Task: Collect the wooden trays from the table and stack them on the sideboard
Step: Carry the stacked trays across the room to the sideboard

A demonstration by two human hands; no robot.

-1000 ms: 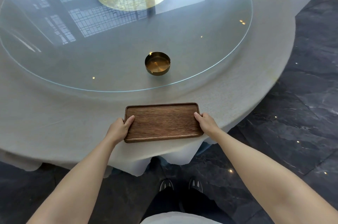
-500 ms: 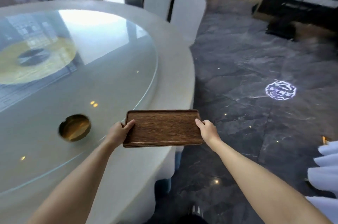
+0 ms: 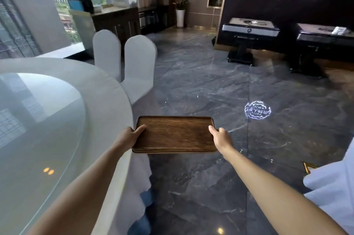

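A dark wooden tray (image 3: 175, 134) hangs level in the air, just off the right edge of the round table (image 3: 116, 104). A second edge line along its near side hints at another tray beneath it. My left hand (image 3: 128, 136) grips its left end, thumb on top. My right hand (image 3: 220, 137) grips its right end the same way. A dark wooden sideboard (image 3: 116, 20) stands far off under the window, with a white basket and boxes on top.
Two white-covered chairs (image 3: 139, 66) stand by the table's far right side. Grey marble floor (image 3: 210, 186) stretches ahead with a projected light logo (image 3: 257, 110). Two black game tables (image 3: 251, 29) stand at the back right. White cloth (image 3: 333, 183) shows at the right edge.
The tray has been lifted off the table and carried to the right, past its edge. My view has swung from the tabletop towards the room, and the brass bowl has left the view.
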